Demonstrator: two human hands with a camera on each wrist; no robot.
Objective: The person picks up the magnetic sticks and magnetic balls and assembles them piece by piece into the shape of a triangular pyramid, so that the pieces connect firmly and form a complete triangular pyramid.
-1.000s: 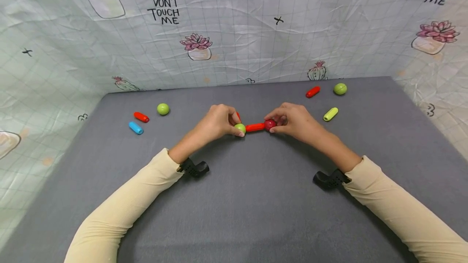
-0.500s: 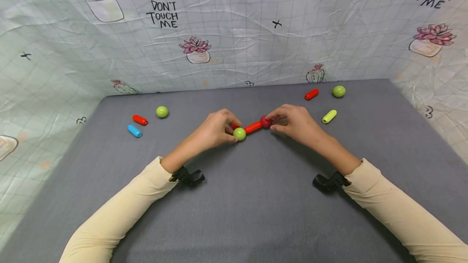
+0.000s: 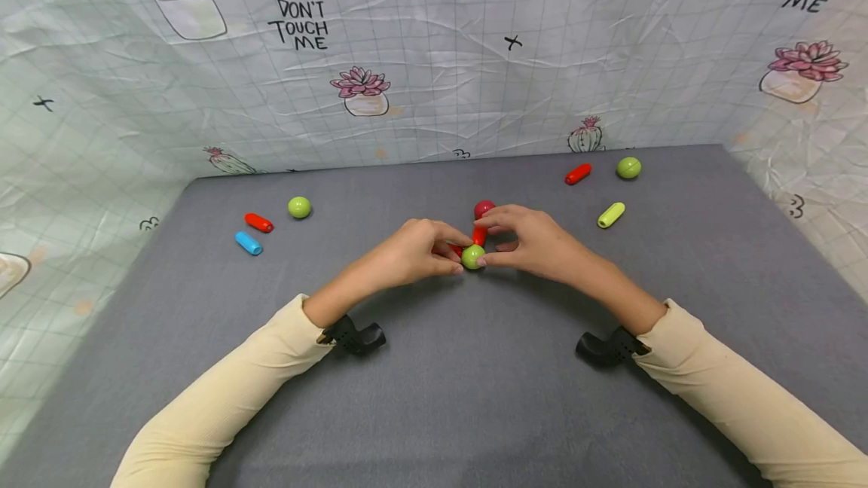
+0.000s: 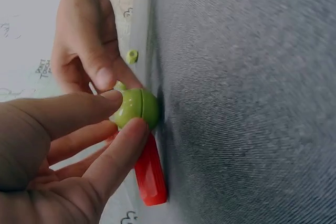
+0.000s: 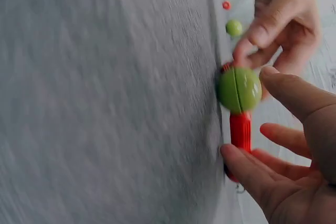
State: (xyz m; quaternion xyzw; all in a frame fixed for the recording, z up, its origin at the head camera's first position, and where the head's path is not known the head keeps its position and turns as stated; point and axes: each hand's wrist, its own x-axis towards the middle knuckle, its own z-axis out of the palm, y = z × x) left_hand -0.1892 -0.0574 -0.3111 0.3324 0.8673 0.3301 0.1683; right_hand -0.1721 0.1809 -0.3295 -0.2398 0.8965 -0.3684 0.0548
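Note:
A glossy green ball (image 3: 472,257) sits on the table between both hands. One red stick (image 3: 479,236) runs from it away from me to a dark red ball (image 3: 484,208); a second red stick (image 3: 456,250) joins at its left, mostly covered by my left hand. In the left wrist view, the left hand (image 3: 414,254) pinches the green ball (image 4: 137,107) between fingertips. My right hand (image 3: 536,243) has its thumb on the green ball, its forefinger bent over the red stick (image 5: 240,132) on the far side.
At left lie a red stick (image 3: 259,222), a blue stick (image 3: 248,242) and a green ball (image 3: 299,207). Back right hold a red stick (image 3: 578,173), a green ball (image 3: 628,167) and a yellow-green stick (image 3: 611,215). A patterned curtain (image 3: 420,59) stands behind the grey table (image 3: 434,382).
The green ball has moved right and slightly nearer. The red stick with the dark red ball has swung from pointing right to pointing away. The right hand has shifted from the dark red ball to the green one.

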